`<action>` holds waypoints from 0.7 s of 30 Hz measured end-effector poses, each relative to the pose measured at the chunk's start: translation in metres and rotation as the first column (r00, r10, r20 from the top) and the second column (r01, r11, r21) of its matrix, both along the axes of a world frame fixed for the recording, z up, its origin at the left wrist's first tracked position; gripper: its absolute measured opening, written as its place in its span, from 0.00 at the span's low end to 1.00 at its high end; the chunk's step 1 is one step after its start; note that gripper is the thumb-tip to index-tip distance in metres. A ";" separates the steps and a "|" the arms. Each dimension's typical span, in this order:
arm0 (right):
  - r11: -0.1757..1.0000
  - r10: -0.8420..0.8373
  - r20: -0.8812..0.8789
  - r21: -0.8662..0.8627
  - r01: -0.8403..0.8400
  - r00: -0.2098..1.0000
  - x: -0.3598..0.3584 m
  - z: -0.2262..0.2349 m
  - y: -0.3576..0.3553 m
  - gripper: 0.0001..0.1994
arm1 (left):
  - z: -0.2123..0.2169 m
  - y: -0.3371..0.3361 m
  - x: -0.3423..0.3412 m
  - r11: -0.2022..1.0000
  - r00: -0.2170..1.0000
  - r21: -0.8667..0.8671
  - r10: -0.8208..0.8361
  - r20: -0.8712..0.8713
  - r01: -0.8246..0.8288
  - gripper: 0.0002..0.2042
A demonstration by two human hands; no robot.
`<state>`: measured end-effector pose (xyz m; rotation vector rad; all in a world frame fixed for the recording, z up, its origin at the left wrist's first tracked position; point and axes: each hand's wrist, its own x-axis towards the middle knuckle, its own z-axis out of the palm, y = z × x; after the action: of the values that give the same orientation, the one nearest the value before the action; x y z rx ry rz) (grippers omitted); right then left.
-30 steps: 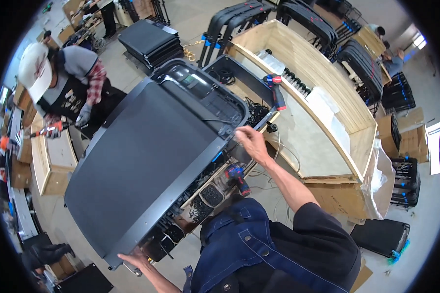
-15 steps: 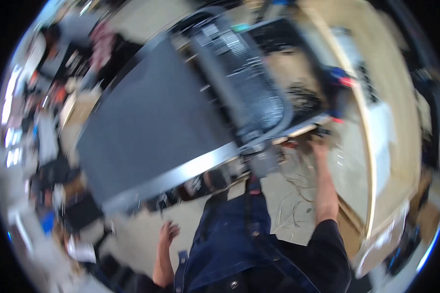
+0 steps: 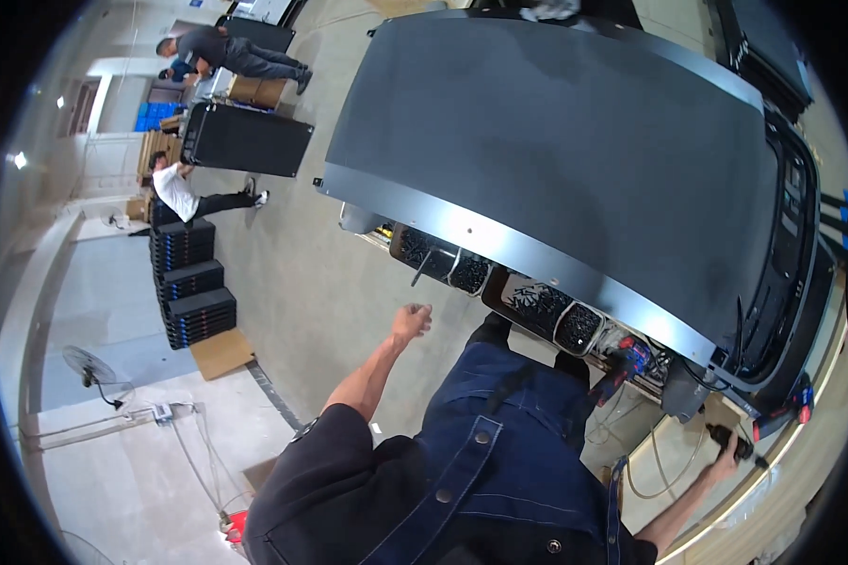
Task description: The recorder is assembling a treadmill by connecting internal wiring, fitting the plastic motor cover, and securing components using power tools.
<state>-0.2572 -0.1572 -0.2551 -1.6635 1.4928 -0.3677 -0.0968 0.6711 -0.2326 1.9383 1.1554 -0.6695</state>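
Machine (image 3: 556, 141): off R end, R hand's (image 3: 723, 462) fingers round black tool (image 3: 727, 437); L hand (image 3: 411, 321) empty, loosely curled; firm grip best.

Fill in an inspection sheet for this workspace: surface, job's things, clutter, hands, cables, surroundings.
Surface: dark grey treadmill-like deck, silver rail along its near edge.
Job's things: black handheld tool; fastener bins below the rail.
Clutter: one cordless driver beside the bins, a second driver near the deck's right end.
Hands: left hand half open, nothing seen in it; right hand around the black tool.
Cables: pale hose looping below right; ends not traceable.
Surroundings: person in white top, stacked black units, fan, cardboard sheet.
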 end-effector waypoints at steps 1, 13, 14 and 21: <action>0.992 -0.055 -0.230 -0.125 0.026 0.972 -0.002 0.041 0.003 0.31 | -0.015 0.015 0.013 0.999 0.998 0.037 0.025 0.052 -0.027 0.19; 0.993 0.072 0.825 -0.110 0.035 0.560 0.025 0.381 0.265 0.24 | -0.143 0.119 0.154 0.677 0.729 0.559 -0.661 0.177 0.478 0.07; 0.995 0.099 0.900 -0.102 -0.017 0.424 0.033 0.397 0.289 0.24 | -0.141 0.117 0.162 0.691 0.720 0.511 -0.669 0.184 0.511 0.07; 0.810 -0.016 1.000 0.016 -0.586 0.006 0.143 0.418 0.441 0.24 | -0.157 0.136 0.159 0.424 0.420 0.614 -0.893 0.162 0.666 0.07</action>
<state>-0.1144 0.2840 0.1626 -0.7962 0.0174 -0.6758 0.0622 0.8072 -0.3897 2.8956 -0.0890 -0.3152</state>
